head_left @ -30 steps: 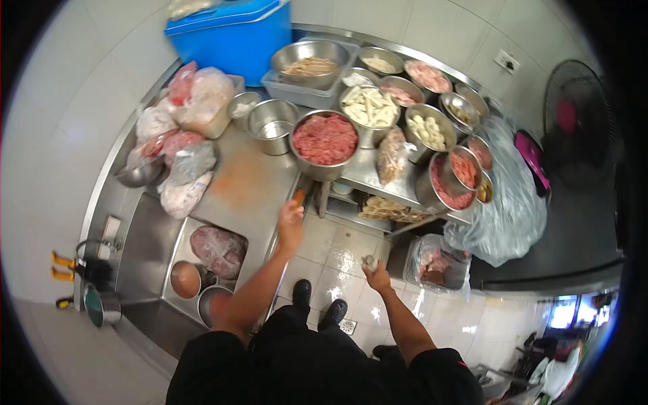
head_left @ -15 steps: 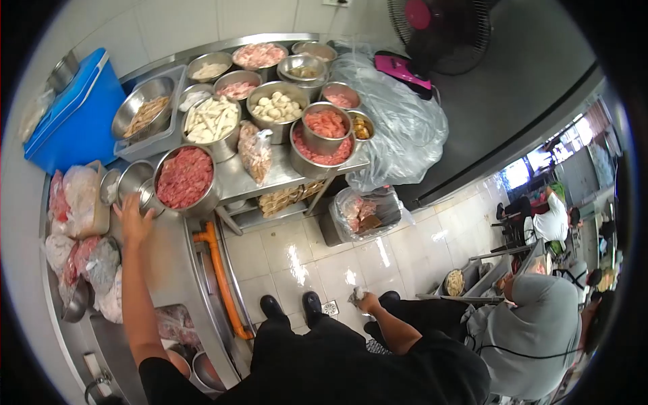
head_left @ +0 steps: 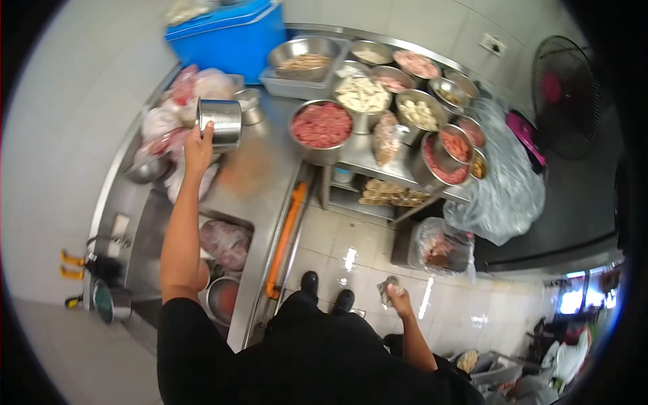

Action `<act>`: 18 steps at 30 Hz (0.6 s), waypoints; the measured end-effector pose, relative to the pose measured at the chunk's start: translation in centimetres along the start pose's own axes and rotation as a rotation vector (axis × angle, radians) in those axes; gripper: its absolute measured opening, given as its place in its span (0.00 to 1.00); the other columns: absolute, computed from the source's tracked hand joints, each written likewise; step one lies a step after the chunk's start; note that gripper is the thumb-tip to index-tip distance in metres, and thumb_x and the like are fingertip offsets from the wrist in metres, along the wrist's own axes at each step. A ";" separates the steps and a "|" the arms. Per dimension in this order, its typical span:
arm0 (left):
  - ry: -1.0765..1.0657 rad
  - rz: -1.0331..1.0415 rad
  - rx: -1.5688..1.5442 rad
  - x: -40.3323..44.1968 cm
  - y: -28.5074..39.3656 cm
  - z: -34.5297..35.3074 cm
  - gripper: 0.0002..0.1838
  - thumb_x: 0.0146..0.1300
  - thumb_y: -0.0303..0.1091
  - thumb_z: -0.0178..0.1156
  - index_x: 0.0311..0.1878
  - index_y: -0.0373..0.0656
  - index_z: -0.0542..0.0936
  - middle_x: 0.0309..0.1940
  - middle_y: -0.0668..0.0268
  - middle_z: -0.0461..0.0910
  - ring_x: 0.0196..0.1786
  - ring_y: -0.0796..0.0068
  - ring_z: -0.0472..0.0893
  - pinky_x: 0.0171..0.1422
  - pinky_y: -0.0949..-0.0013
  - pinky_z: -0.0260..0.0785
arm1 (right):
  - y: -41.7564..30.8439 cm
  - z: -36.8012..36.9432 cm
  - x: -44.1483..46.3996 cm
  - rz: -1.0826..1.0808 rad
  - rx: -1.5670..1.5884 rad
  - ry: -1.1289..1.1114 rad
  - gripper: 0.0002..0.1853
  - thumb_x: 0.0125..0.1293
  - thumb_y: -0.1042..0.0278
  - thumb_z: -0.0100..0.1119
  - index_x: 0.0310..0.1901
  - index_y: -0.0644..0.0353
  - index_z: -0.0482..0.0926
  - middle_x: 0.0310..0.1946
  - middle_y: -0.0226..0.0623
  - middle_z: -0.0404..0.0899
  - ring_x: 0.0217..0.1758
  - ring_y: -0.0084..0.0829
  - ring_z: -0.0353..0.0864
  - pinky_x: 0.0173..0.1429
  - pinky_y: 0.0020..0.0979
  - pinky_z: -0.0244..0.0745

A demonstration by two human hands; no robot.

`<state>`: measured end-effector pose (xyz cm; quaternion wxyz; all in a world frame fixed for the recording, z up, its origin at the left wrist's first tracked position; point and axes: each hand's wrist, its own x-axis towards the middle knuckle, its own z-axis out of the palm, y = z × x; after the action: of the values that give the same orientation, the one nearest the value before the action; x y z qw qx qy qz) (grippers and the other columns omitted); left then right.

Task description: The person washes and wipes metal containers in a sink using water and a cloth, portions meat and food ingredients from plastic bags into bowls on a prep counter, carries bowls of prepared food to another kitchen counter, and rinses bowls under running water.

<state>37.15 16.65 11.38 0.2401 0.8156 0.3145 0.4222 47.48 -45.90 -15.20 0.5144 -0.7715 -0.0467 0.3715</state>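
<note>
My left hand [head_left: 198, 150] grips a steel pot [head_left: 224, 121] by its rim side and holds it tilted above the metal counter [head_left: 253, 196]. Just behind it on the counter stands another small steel container [head_left: 250, 108]. A big pot of red minced meat [head_left: 322, 125] sits to the right of it. Down by my side, over the floor, my right hand [head_left: 401, 301] is closed around a crumpled greyish cloth [head_left: 387, 291]. Several bagged pieces of meat [head_left: 162, 121] lie left of the held pot.
A sink [head_left: 152, 236] holds bagged meat [head_left: 226, 243] and bowls. Along the back are a blue cooler [head_left: 229, 44] and a grey tub [head_left: 297, 84]. A side table carries several food-filled pots [head_left: 418, 113]. A lined bin [head_left: 439, 250] stands on the floor below a plastic sheet [head_left: 496, 182].
My left hand has taken hold of the steel pot and lifted it off the counter toward me. The view has swung left. The cloth stays in my right hand.
</note>
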 end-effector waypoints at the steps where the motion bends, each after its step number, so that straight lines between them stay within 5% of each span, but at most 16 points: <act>1: 0.133 0.024 -0.069 -0.9 1.1 -2.4 0.21 0.67 0.46 0.51 0.37 0.32 0.76 0.24 0.49 0.76 0.28 0.65 0.73 0.37 0.62 0.66 | -2.5 0.4 0.6 -0.043 -0.001 -0.043 0.27 0.67 0.42 0.49 0.45 0.62 0.79 0.37 0.31 0.81 0.40 0.22 0.77 0.44 0.26 0.73; 2: 0.124 -0.231 0.045 -1.9 0.7 -5.3 0.22 0.68 0.46 0.49 0.37 0.32 0.77 0.28 0.56 0.79 0.32 0.67 0.75 0.39 0.66 0.66 | -4.5 1.1 1.3 -0.061 -0.003 -0.080 0.27 0.67 0.42 0.49 0.45 0.62 0.79 0.37 0.31 0.81 0.40 0.22 0.77 0.44 0.26 0.73; 4: 0.334 -0.424 -0.607 -4.6 -0.6 -8.6 0.21 0.70 0.45 0.47 0.44 0.34 0.77 0.39 0.61 0.79 0.39 0.67 0.78 0.49 0.65 0.70 | -9.1 2.9 3.0 -0.184 0.221 -0.071 0.36 0.70 0.36 0.32 0.51 0.66 0.75 0.45 0.36 0.78 0.48 0.26 0.76 0.54 0.27 0.69; 7: 0.545 -0.627 -1.142 -9.7 -6.0 -14.2 0.20 0.72 0.43 0.43 0.53 0.35 0.72 0.47 0.59 0.77 0.47 0.65 0.79 0.58 0.56 0.72 | -16.9 5.2 2.3 -0.339 0.092 -0.224 0.29 0.71 0.45 0.38 0.53 0.68 0.74 0.47 0.37 0.77 0.48 0.27 0.76 0.55 0.28 0.68; 11: 0.781 -0.720 -1.280 -16.5 -4.7 -17.8 0.19 0.73 0.42 0.42 0.52 0.35 0.71 0.48 0.59 0.76 0.49 0.63 0.78 0.57 0.54 0.71 | -21.6 9.3 0.8 -0.593 0.125 -0.285 0.23 0.70 0.56 0.47 0.58 0.66 0.69 0.46 0.36 0.77 0.49 0.28 0.75 0.55 0.28 0.67; 13: 0.748 -0.712 -1.257 -19.1 -0.2 -17.9 0.19 0.72 0.42 0.44 0.53 0.35 0.70 0.48 0.59 0.76 0.50 0.63 0.78 0.57 0.54 0.70 | -23.0 10.7 -0.7 -0.521 0.214 -0.402 0.22 0.68 0.63 0.52 0.59 0.66 0.67 0.46 0.36 0.76 0.48 0.28 0.74 0.57 0.28 0.66; 15: 0.480 -0.626 -1.009 -20.4 3.7 -16.0 0.20 0.72 0.44 0.45 0.53 0.36 0.70 0.48 0.59 0.76 0.50 0.63 0.78 0.57 0.55 0.70 | -24.1 12.3 -2.1 -0.821 0.199 -0.297 0.20 0.65 0.69 0.56 0.57 0.66 0.69 0.46 0.36 0.73 0.48 0.28 0.72 0.57 0.28 0.65; 16: 0.397 -0.600 -1.044 -20.7 5.1 -14.6 0.20 0.72 0.45 0.45 0.53 0.36 0.70 0.48 0.59 0.76 0.50 0.63 0.78 0.57 0.56 0.70 | -24.2 13.0 -1.9 -1.136 0.073 -0.140 0.18 0.63 0.71 0.57 0.53 0.67 0.71 0.48 0.40 0.70 0.52 0.30 0.70 0.56 0.29 0.66; 18: 0.211 -0.574 -1.065 -20.7 8.9 -10.8 0.21 0.72 0.47 0.44 0.52 0.37 0.71 0.48 0.58 0.76 0.49 0.64 0.78 0.56 0.62 0.71 | -26.7 13.6 -4.9 -1.308 0.163 -0.034 0.18 0.50 0.77 0.64 0.45 0.67 0.74 0.50 0.47 0.66 0.52 0.43 0.68 0.57 0.38 0.64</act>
<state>21.60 -2.93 11.79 0.6864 0.4202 0.2894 0.5182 43.79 -25.35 6.81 0.6901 -0.5366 -0.4857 -0.0030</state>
